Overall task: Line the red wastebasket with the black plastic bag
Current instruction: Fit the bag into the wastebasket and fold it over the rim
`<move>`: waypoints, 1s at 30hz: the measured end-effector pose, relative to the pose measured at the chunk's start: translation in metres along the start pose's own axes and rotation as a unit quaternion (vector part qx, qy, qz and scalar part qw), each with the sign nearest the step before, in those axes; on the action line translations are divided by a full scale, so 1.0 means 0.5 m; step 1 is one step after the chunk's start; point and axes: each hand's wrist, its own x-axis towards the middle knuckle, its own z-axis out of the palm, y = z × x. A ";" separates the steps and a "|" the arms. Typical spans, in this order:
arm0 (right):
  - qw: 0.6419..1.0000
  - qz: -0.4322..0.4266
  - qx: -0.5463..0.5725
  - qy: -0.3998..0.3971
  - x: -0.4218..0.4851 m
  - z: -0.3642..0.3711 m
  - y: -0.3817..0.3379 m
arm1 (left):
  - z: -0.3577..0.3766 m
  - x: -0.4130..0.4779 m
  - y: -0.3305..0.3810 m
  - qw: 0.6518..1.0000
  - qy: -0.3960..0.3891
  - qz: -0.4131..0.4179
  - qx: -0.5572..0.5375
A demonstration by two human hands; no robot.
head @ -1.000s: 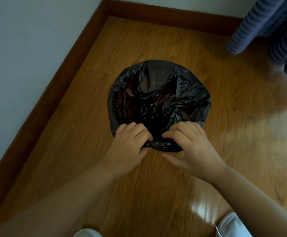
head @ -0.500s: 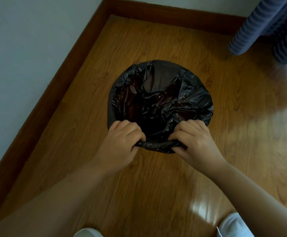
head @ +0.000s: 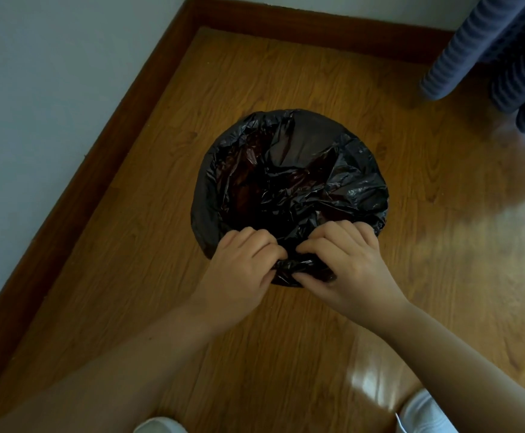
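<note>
**Both hands bunched on the near edge of the bag**

The left hand and right hand sit close together at the near side of the rim. Each has its fingers curled tight and its thumb tucked under, pinching a gathered roll of the black plastic bag. The bag is spread over the whole round opening and sags, crinkled, into the middle. It hides the wastebasket beneath, which stands on the wooden floor near the corner skirting board.
</note>
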 end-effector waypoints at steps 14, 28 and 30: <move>1.000 0.005 -0.003 0.025 0.012 -0.002 0.035 | -0.015 -0.014 -0.048 1.000 0.004 -0.013 0.005; 0.999 -0.012 -0.042 0.023 0.013 -0.019 0.075 | -0.009 0.019 -0.050 1.000 0.005 -0.028 0.006; 0.999 -0.009 -0.048 0.020 0.013 -0.022 0.076 | -0.011 0.019 -0.052 1.000 -0.003 -0.029 0.001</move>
